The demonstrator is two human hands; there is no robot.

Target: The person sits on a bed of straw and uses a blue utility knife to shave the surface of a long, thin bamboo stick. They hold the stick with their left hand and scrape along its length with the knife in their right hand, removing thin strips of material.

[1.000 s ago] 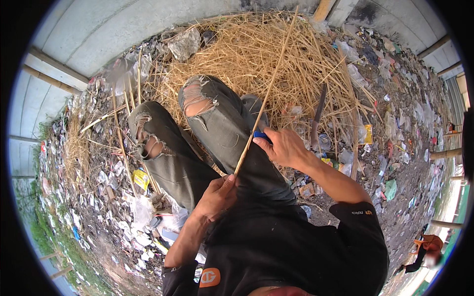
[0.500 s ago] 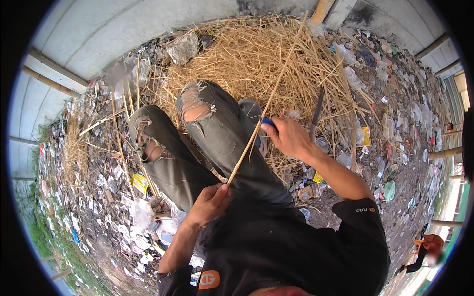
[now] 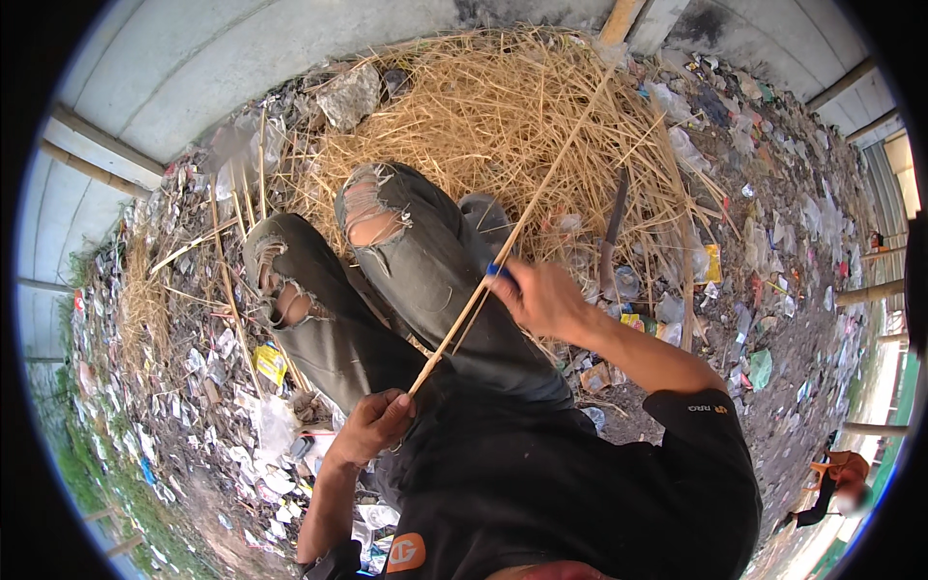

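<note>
A long thin bamboo strip (image 3: 552, 171) slants across my thighs from lower left to the upper right. My left hand (image 3: 375, 425) is closed on its near end, thumb on top, beside my lap. Farther along, my right hand (image 3: 543, 298) grips a small blue-handled tool (image 3: 500, 275) against the strip. Fingers and the strip hide the working end of that tool, so its kind is unclear. A thin sliver hangs beside the strip just below the right hand.
Beyond my knees lies a heap of pale shavings (image 3: 483, 106). A long dark blade (image 3: 615, 227) rests at its right edge. Several strips (image 3: 228, 280) stand left of my legs. Litter covers the ground, a grey wall (image 3: 222, 58) bounds the far side, and another person (image 3: 839, 483) is at far right.
Both hands have shifted toward the lower left. The strip's near end has come with my left hand, and the right hand with the blue-handled tool sits nearer to me.
</note>
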